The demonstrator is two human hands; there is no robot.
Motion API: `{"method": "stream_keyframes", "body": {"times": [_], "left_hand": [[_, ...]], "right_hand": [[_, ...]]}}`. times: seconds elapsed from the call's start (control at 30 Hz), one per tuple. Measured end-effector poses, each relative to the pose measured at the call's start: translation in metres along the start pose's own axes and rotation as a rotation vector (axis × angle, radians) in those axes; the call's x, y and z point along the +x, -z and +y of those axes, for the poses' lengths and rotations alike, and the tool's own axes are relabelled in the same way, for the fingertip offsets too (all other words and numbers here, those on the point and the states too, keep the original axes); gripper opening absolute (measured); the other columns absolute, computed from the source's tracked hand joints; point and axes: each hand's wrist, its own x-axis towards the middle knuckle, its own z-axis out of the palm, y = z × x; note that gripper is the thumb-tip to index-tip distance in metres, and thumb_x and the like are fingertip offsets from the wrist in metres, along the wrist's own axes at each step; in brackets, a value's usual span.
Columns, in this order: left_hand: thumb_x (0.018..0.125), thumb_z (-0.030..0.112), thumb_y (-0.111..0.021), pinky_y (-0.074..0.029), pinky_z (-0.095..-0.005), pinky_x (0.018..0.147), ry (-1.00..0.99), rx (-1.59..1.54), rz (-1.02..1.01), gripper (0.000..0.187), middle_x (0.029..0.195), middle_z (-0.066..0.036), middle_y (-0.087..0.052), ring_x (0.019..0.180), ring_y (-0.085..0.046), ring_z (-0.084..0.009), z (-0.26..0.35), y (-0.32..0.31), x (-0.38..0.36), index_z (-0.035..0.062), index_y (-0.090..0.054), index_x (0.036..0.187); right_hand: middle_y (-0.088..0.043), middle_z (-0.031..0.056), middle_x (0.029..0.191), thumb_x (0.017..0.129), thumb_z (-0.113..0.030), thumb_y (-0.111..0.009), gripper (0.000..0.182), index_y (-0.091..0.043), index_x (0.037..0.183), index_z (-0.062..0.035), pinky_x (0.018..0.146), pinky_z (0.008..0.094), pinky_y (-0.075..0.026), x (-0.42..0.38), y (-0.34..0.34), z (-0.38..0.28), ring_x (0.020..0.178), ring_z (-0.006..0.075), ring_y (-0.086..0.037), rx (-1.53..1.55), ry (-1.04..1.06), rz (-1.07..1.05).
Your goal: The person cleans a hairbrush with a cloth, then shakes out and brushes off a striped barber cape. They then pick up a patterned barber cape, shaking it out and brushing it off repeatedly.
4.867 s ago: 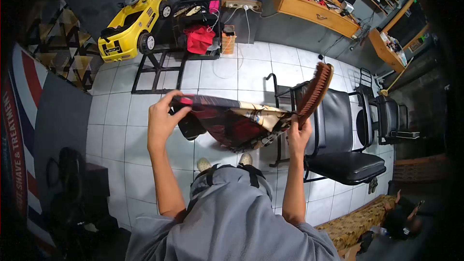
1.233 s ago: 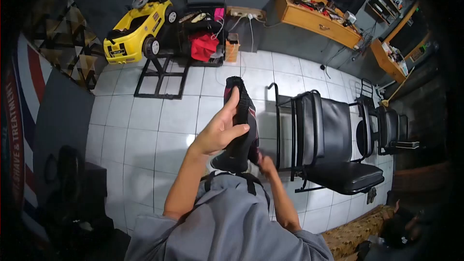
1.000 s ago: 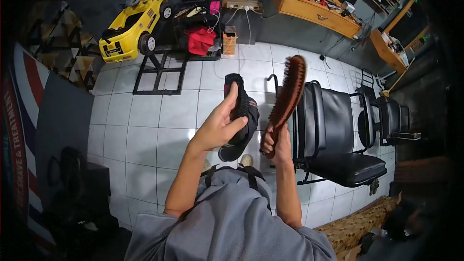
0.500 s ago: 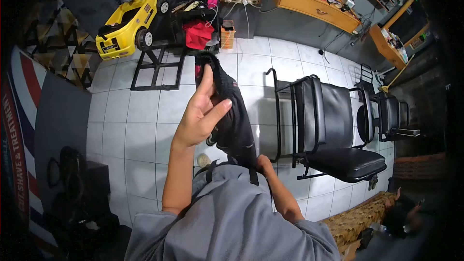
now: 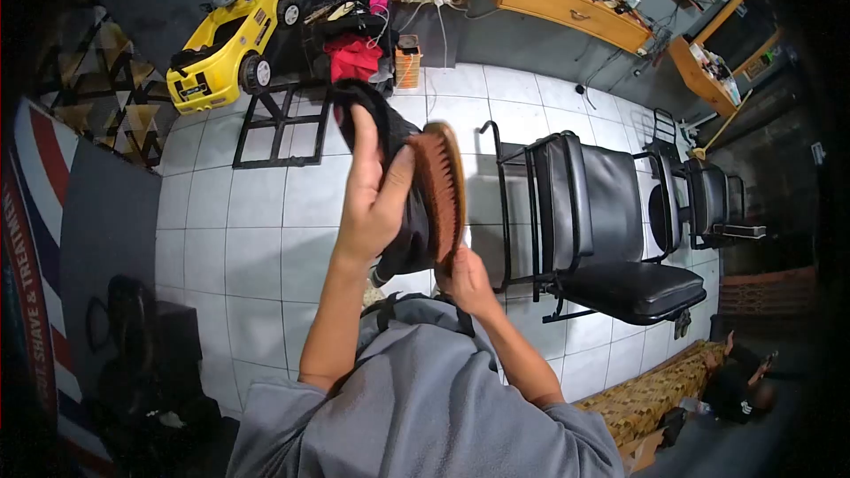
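My left hand (image 5: 370, 211) is closed around a black cloth item (image 5: 411, 235) with a fuzzy-looking upper edge, held up in front of my body. Its thumb lies along the side that faces the brush. In my right hand (image 5: 473, 280) is a long brush (image 5: 447, 190) with a wooden back and reddish-brown bristles, gripped at its lower end. The brush stands nearly upright, with its bristles turned left and right at the side of the black cloth. The right fingertips are partly hidden behind the brush end.
Black padded chairs (image 5: 589, 204) stand at the right. A yellow toy car (image 5: 212, 53), a black metal frame (image 5: 281, 128) and a cart with a red cloth (image 5: 354, 58) are ahead. A wooden drawer unit (image 5: 567, 7) hangs on the wall. A person (image 5: 739, 389) is at lower right.
My right hand has come up from beside my hip, bringing the brush to the black cloth. My left hand and the cloth have shifted slightly left in view.
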Motion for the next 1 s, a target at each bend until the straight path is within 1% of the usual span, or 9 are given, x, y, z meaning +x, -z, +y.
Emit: {"method": "stream_keyframes", "body": {"times": [0.2,0.27,0.37,0.47,0.53,0.6,0.73,0.9,1.0], "left_hand": [[0.089,-0.002,-0.049,-0.028,-0.0242,0.099,-0.038,-0.081,0.005,0.083,0.136,-0.012,-0.032,0.115,-0.038,-0.0146,0.019,0.007,0.005,0.0057,0.014,0.143],[0.087,-0.003,-0.05,-0.027,-0.0247,0.099,-0.046,-0.066,-0.015,0.086,0.136,-0.014,-0.031,0.116,-0.038,-0.0157,0.018,0.008,0.005,0.0069,0.015,0.143],[0.084,-0.003,-0.052,-0.021,-0.0275,0.104,0.021,-0.052,-0.096,0.091,0.141,-0.016,-0.022,0.125,-0.029,-0.0194,0.017,0.011,0.0,0.0041,0.018,0.142],[0.085,-0.005,-0.05,-0.029,-0.0275,0.099,0.012,0.184,-0.07,0.09,0.134,-0.011,-0.029,0.112,-0.037,-0.0163,0.0,0.016,-0.002,0.0118,0.016,0.143],[0.086,-0.005,-0.05,-0.032,-0.0261,0.096,-0.002,0.3,0.004,0.088,0.131,-0.007,-0.031,0.105,-0.039,-0.0131,-0.01,0.014,-0.003,0.0122,0.014,0.144],[0.087,-0.005,-0.049,-0.03,-0.0257,0.098,0.021,0.311,0.096,0.084,0.135,-0.007,-0.028,0.109,-0.037,-0.0132,-0.012,0.005,-0.002,0.0095,0.011,0.145],[0.09,-0.001,-0.047,-0.023,-0.0268,0.105,-0.047,0.532,0.199,0.077,0.146,-0.011,-0.018,0.126,-0.03,-0.017,-0.013,-0.009,-0.001,0.0038,0.007,0.144],[0.09,0.003,-0.05,-0.02,-0.0273,0.106,-0.112,0.46,0.263,0.076,0.147,-0.012,-0.015,0.129,-0.026,-0.0186,0.003,0.013,0.006,0.0022,0.003,0.144],[0.09,0.004,-0.051,-0.014,-0.0269,0.107,-0.094,0.173,0.28,0.079,0.15,-0.013,-0.004,0.133,-0.018,-0.0172,0.016,0.022,0.01,0.0016,0.007,0.143]], "right_hand": [[-0.059,0.0278,0.076,0.093,-0.036,-0.044,0.045,-0.06,0.093,0.0054,0.072,0.0502,-0.044,-0.031,0.085,0.235,0.079,0.046,-0.057,-1.133,-0.31,-0.294],[-0.059,0.0299,0.079,0.092,-0.041,-0.042,0.051,-0.061,0.089,0.0055,0.076,0.049,-0.044,-0.05,0.123,0.302,0.082,0.045,-0.058,-1.088,-0.533,-0.427],[-0.058,0.0317,0.081,0.093,-0.043,-0.04,0.054,-0.06,0.088,0.0059,0.075,0.0488,-0.044,-0.048,0.124,0.258,0.08,0.0441,-0.059,-0.931,-0.492,-0.06],[-0.05,0.006,0.054,0.095,-0.049,-0.037,0.048,-0.053,0.079,-0.0062,0.041,0.0319,-0.039,-0.013,0.112,0.211,0.043,0.0185,-0.048,-0.511,-0.366,0.34],[-0.039,-0.0025,0.056,0.097,-0.045,-0.032,0.043,-0.043,0.073,-0.0113,0.037,0.0224,-0.028,0.011,0.079,0.109,0.041,0.006,-0.035,-0.183,-0.242,0.383],[-0.045,-0.0013,0.061,0.099,-0.033,-0.032,0.039,-0.05,0.083,-0.0012,0.047,0.0283,-0.036,0.013,0.037,0.004,0.053,0.011,-0.043,0.249,-0.258,0.35],[-0.04,-0.004,0.063,0.1,-0.035,-0.03,0.037,-0.048,0.089,-0.0044,0.046,0.0214,-0.029,0.011,-0.014,-0.021,0.052,0.0049,-0.034,-0.143,0.089,0.156],[-0.052,0.0243,0.062,0.098,-0.025,-0.037,0.029,-0.048,0.086,-0.0015,0.054,0.0441,-0.042,0.008,0.012,0.097,0.059,0.0406,-0.054,-0.577,-0.002,0.095],[-0.058,0.0269,0.077,0.094,-0.029,-0.041,0.032,-0.054,0.099,-0.0008,0.065,0.0506,-0.043,-0.025,0.086,0.258,0.077,0.0445,-0.056,-1.133,-0.09,-0.37]]}}
